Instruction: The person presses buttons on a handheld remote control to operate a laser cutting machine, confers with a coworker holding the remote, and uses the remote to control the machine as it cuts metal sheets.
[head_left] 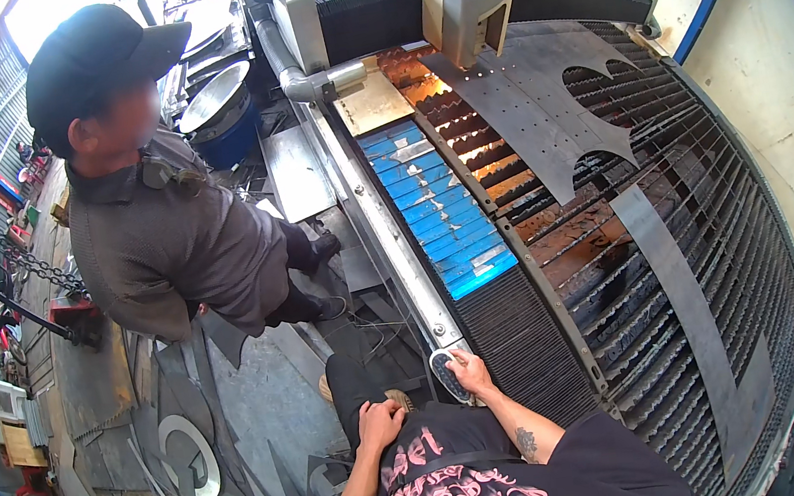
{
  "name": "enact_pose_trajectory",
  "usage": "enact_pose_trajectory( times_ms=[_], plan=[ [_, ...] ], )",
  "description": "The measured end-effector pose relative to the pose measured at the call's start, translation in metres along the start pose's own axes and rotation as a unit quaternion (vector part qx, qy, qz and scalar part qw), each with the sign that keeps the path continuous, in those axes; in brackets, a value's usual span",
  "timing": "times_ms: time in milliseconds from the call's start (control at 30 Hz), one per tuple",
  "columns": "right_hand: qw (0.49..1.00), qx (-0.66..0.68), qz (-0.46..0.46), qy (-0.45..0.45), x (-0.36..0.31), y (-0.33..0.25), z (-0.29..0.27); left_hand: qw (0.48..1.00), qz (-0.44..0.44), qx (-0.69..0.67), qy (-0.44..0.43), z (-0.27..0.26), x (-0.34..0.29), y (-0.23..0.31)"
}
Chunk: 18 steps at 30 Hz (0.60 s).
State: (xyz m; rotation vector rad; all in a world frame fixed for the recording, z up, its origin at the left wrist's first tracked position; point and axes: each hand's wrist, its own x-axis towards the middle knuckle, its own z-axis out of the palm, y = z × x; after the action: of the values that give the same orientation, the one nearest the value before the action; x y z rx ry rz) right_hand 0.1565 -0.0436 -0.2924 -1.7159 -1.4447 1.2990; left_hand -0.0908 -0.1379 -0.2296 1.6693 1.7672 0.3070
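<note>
My right hand (pixel 471 372) is closed around an oval controller-like thing (pixel 448 378) with a white rim and a dark face; its markings are too small to make out. It is at the near end of the cutting machine's pale side rail (pixel 380 220). On my dark-clothed lap rests my left hand (pixel 380 423), empty, its fingers loosely laid over the cloth. Across the machine's slatted bed lies a grey metal sheet (pixel 524 111) with curved cutouts, under the cutting head (pixel 476 7). Orange light and sparks show beside that head.
A person (pixel 167 218) in a dark cap stands at the left, facing the machine. Metal offcuts, including a ring-shaped piece (pixel 190 458), cover the floor. A long strip (pixel 672 282) lies on the slats. Black bellows (pixel 530 341) run beside the rail; a blue drum (pixel 226 130) stands behind.
</note>
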Motion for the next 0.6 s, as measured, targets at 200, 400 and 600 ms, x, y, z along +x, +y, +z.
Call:
enact_pose_trajectory(
  times_ms=[200,400,600],
  plan=[
    [1.000,-0.013,0.012,0.000,-0.004,-0.014,-0.003,1.000,-0.003,-0.001,0.004,0.000,-0.001,0.000],
    [1.000,0.016,0.014,0.003,-0.004,-0.010,-0.002,1.000,-0.007,-0.003,-0.003,-0.005,0.001,0.005],
    [1.000,0.020,0.021,-0.002,-0.004,-0.014,-0.002,1.000,-0.013,-0.007,0.002,-0.004,0.000,0.003]
  ],
)
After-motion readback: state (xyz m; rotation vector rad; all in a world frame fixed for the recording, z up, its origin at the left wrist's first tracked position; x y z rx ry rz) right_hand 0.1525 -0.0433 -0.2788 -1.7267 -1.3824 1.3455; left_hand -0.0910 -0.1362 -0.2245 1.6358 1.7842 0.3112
